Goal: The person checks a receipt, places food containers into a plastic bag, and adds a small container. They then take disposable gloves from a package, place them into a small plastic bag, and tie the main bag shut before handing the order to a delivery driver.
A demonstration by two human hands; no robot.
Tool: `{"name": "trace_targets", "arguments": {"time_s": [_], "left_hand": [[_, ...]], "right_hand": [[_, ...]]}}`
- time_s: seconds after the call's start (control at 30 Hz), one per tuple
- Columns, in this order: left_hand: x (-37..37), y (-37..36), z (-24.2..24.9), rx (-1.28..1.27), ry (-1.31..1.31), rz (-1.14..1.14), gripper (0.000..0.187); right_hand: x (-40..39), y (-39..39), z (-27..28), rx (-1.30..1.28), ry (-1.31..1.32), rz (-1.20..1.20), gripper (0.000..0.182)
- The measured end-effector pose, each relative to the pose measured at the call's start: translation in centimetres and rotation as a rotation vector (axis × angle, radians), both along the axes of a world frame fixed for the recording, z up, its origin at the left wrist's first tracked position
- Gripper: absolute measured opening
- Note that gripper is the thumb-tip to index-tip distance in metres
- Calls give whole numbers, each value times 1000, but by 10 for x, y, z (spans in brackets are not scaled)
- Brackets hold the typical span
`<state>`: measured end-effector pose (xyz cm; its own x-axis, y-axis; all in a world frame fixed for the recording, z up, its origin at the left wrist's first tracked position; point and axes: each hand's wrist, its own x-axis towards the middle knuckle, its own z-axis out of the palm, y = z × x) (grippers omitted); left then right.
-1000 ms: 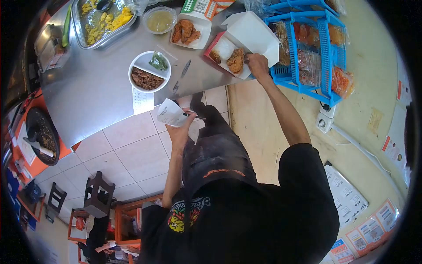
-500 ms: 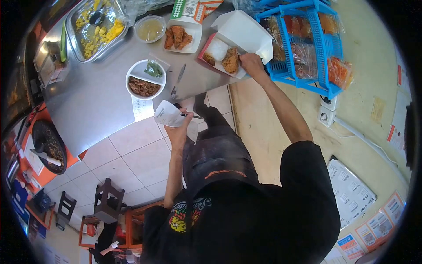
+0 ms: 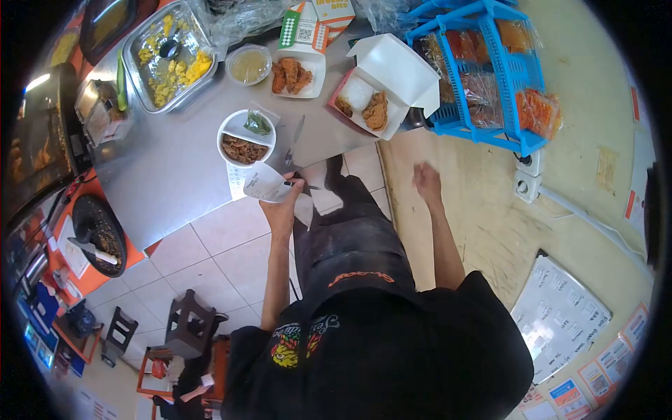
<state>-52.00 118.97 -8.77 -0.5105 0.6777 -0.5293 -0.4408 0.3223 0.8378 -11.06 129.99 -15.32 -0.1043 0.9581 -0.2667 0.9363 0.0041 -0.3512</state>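
My left hand (image 3: 283, 211) is closed around a paper receipt (image 3: 262, 183) and a dark pen (image 3: 290, 183), just off the counter's front edge. My right hand (image 3: 427, 185) is in the air beside the wall, away from the food; motion blurs its fingers. The open takeaway box (image 3: 396, 75) holds white rice (image 3: 357, 89) and fried chicken (image 3: 376, 112). Nearest the receipt stands a round white divided bowl (image 3: 221, 149) with shredded meat (image 3: 243, 148) and a small bag of greens (image 3: 257, 124).
On the steel counter (image 3: 164, 168) are a tray of yellow food (image 3: 157, 105), a lidded cup (image 3: 248, 65), a box of chicken pieces (image 3: 290, 75) and a knife (image 3: 296, 136). A blue basket rack (image 3: 483, 84) with bagged food borders the right. A power socket (image 3: 526, 185) is on the wall.
My right hand has left the takeaway box and drawn back toward my body. My left hand still holds the receipt and pen. The view has shifted slightly.
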Motion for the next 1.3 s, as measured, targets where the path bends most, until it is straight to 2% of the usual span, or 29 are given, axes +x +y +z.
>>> {"name": "trace_targets", "arguments": {"time_s": [0.07,0.13,0.2,0.3,0.4,0.5,0.6,0.73,0.9,0.93,1.03,1.1,1.17,1.23,1.27,1.3], "left_hand": [[-2,6,6,8,16,-18,27],[0,9,14,32,30,-35,27],[3,11,21,73,43,-50,27],[5,11,21,58,19,-43,27],[1,6,19,73,63,-51,28],[-3,2,15,78,70,-16,28],[-8,-3,9,41,78,-17,31],[-10,-2,7,43,26,23,28],[-17,-1,11,18,31,46,28],[-19,-1,12,24,28,51,28],[-22,2,16,36,23,53,28],[-23,1,13,38,24,44,28],[-24,3,19,41,26,37,27],[-26,5,22,40,23,28,26],[-25,6,20,38,18,23,26],[-24,7,19,40,11,18,26]], "right_hand": [[-76,41,43,289,42,-135,30],[-101,79,36,383,198,-265,35],[-99,116,-11,-199,491,-752,44],[-115,132,-24,-114,346,-490,45],[-112,141,-38,-109,160,-457,41],[-111,137,-44,-21,230,-479,45],[-112,139,-41,-42,19,-517,48],[-108,143,-42,-40,49,-448,48],[-128,146,-17,-100,-36,-418,49],[-131,144,-15,-73,-21,-400,44],[-109,146,-38,-6,83,-343,38],[-100,124,-8,-273,775,-522,33],[-89,82,25,-79,1002,-634,32],[-43,24,12,-19,865,-644,34],[-6,-15,-25,-219,696,-659,32],[20,-50,-56,-506,390,-565,31]]}}
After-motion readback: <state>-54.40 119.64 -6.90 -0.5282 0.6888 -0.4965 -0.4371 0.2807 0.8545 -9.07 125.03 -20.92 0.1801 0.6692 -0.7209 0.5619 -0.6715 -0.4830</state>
